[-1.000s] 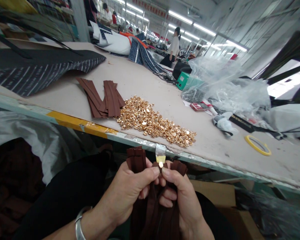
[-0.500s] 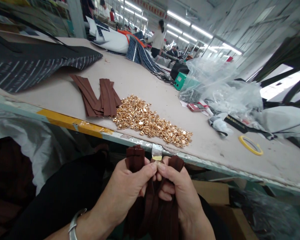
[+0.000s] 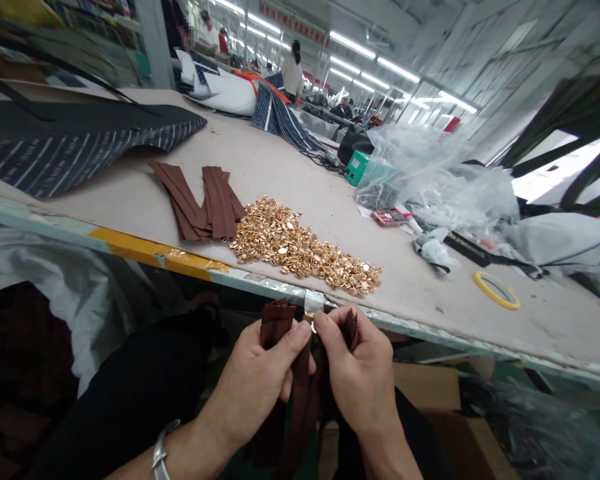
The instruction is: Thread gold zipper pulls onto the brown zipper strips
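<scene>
My left hand is closed around a bundle of brown zipper strips, whose lengths hang below the table edge. My right hand is closed too, thumb and forefinger pinching a small gold zipper slider at the end of a strip, right beside my left thumb. A dark brown strip end pokes up between the right fingers. Just beyond my hands, a heap of gold zipper sliders lies on the table. More brown zipper strips lie against its left side.
The table has a front edge with yellow tape. Dark striped fabric lies left. To the right are a green box, clear plastic bags and a yellow tape roll. A cardboard box sits below. People work far behind.
My right hand has turned, its back now facing up, and its fingertips have drawn slightly apart from the left ones. A gold slider now shows between them. The view has shifted slightly.
</scene>
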